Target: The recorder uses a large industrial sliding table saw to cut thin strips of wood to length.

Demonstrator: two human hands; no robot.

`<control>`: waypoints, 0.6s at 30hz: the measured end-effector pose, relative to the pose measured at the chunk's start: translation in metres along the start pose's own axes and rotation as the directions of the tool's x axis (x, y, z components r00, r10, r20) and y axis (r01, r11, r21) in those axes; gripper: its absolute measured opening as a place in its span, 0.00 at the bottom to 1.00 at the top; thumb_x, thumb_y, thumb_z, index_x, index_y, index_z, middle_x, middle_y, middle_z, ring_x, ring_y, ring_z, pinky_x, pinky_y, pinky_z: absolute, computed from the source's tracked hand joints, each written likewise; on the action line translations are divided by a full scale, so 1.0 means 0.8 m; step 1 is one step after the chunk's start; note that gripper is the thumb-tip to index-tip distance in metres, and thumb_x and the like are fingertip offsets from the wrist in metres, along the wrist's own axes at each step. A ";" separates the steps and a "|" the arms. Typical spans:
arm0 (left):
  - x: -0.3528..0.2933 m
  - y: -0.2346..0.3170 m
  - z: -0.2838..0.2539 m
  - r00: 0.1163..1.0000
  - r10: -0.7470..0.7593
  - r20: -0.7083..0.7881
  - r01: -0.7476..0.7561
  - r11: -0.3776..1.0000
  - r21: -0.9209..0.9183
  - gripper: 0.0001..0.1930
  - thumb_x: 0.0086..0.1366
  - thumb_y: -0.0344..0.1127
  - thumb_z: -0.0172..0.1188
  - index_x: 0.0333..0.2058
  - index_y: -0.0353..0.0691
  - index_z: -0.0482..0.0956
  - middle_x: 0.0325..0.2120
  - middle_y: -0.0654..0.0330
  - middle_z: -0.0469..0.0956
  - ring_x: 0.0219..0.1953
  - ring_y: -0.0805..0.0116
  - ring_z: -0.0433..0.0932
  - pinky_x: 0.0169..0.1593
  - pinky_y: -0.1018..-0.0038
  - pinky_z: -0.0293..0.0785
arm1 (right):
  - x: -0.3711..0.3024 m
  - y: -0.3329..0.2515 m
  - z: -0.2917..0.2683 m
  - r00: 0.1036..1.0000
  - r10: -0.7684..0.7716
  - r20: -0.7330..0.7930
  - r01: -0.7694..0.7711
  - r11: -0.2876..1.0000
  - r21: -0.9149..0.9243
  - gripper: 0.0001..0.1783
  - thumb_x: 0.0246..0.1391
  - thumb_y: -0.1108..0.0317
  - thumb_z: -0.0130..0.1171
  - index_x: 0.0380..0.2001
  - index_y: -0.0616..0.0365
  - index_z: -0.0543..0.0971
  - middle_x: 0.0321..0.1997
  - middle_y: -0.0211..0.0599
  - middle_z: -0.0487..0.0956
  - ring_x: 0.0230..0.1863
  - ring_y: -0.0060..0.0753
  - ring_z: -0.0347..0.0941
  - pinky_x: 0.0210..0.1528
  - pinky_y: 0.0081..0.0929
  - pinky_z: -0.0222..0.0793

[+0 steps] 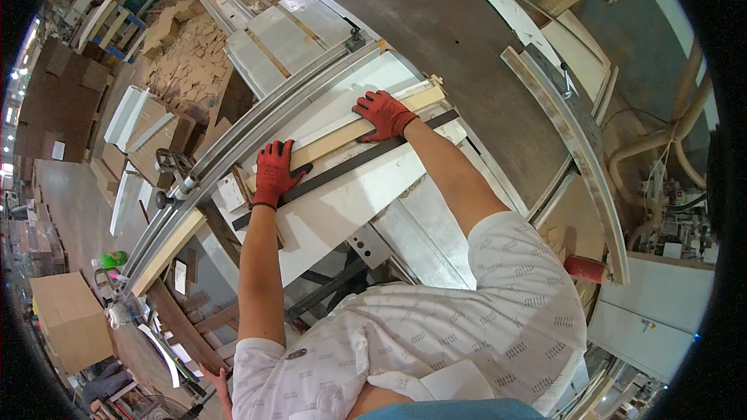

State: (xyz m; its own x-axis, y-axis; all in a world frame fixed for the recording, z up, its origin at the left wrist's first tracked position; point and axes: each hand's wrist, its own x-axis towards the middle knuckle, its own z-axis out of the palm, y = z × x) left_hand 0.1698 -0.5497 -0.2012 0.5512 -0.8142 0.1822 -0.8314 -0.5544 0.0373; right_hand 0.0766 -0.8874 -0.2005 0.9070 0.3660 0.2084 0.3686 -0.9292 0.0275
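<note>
A pale wooden strip (327, 141) lies slantwise across the white boards on a saw's sliding table. My left hand (274, 174), in a red and black work glove, spans the strip near its left end, fingers over the far edge and thumb along the near side. Farther right and away from me, my right hand (383, 115), gloved alike, grips the same strip with its thumb on the near edge. The glove hides the strip's underside there. A dark bar (342, 171) runs alongside, nearer to me. Below it is a broad white panel (334, 214).
Metal rails (257, 113) with a clamp (173, 167) run along the table's left side. Beyond the right side lies a large dark tabletop (436, 23) and a curved edge beam (572, 148). Another person's hand (220, 385) shows at lower left, near a cardboard box (71, 319).
</note>
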 end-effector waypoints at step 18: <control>-0.007 0.000 0.005 0.999 -0.015 -0.044 0.015 1.000 -0.002 0.41 0.44 0.56 0.71 0.54 0.41 0.69 0.46 0.52 0.70 0.50 0.53 0.68 0.52 0.59 0.64 | -0.003 -0.004 0.007 0.995 -0.032 -0.093 0.033 0.999 0.003 0.39 0.41 0.34 0.62 0.45 0.56 0.74 0.45 0.38 0.73 0.48 0.42 0.68 0.49 0.39 0.65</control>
State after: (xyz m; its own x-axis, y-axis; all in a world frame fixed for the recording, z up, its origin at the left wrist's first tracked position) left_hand 0.1674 -0.5459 -0.2060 0.5600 -0.7973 0.2251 -0.8231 -0.5663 0.0419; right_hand 0.0743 -0.8848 -0.2067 0.8718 0.3896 0.2970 0.3988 -0.9165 0.0316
